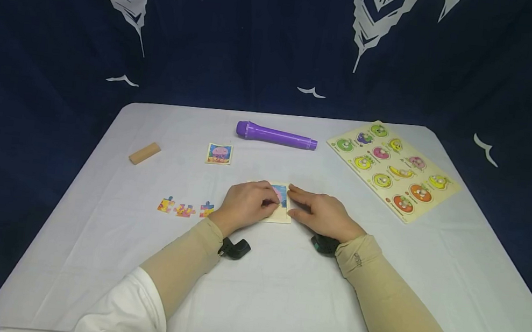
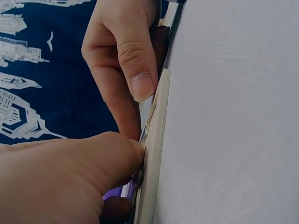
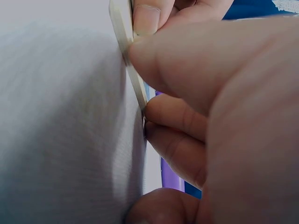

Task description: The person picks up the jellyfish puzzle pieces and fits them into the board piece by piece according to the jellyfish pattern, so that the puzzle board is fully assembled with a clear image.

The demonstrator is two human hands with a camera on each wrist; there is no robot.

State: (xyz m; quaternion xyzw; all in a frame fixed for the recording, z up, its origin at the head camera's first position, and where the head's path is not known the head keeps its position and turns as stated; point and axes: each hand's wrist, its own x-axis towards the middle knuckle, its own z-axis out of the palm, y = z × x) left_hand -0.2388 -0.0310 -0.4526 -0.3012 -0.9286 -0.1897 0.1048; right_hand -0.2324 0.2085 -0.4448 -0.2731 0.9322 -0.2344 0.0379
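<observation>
A small jigsaw puzzle in a pale wooden tray lies on the table between my hands, its visible picture blue and pink. My left hand bends over its left part, thumb and fingers pinched together at a puzzle piece that they mostly cover. Along the tray's right side rests my right hand, fingers extended and thumb spread apart, touching the edge. Close up in the right wrist view, the right thumb meets the tray's edge. Three loose puzzle pieces lie left of my left hand.
Behind the tray lie a small picture card and a purple microphone-shaped toy. A wooden block is at the left. To the right, a fruit picture board lies at an angle on the white-covered table.
</observation>
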